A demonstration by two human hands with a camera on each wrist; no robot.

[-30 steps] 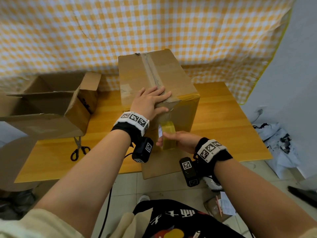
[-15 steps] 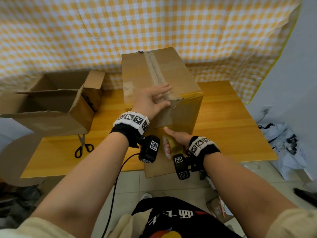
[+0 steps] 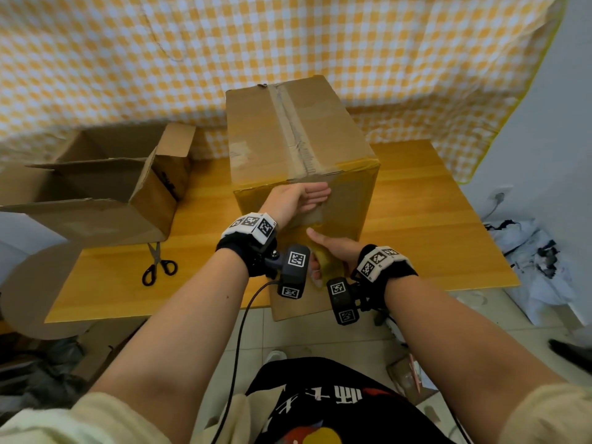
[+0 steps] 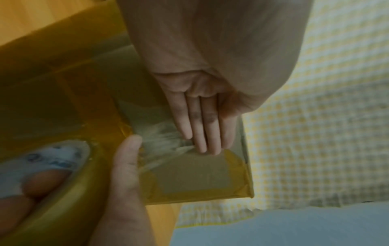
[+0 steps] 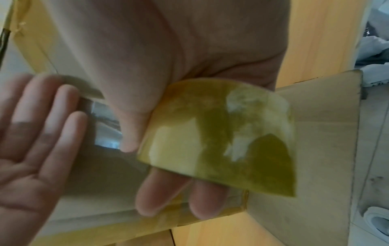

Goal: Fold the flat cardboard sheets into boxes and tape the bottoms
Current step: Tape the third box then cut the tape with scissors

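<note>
A tall cardboard box (image 3: 298, 145) stands on the wooden table (image 3: 426, 225), bottom up, with a taped seam along its top. My left hand (image 3: 296, 200) lies flat with straight fingers (image 4: 202, 126) on the box's near side, pressing the tape strip (image 4: 160, 138) down. Just below, my right hand (image 3: 330, 248) grips the yellowish tape roll (image 5: 219, 136), fingers through its core and thumb (image 4: 126, 159) on the strip. The tape runs from the roll up onto the box face. A loose flap (image 3: 298, 302) hangs past the table edge.
An open cardboard box (image 3: 105, 184) lies on its side at the table's left. Black-handled scissors (image 3: 158, 264) rest near it by the front edge. A checked yellow cloth (image 3: 192, 59) hangs behind. Crumpled white material (image 3: 538, 251) lies on the floor at right.
My left hand slid from the box's top edge down onto its near face. My right hand with the roll moved down and closer under it, pulling tape down the side.
</note>
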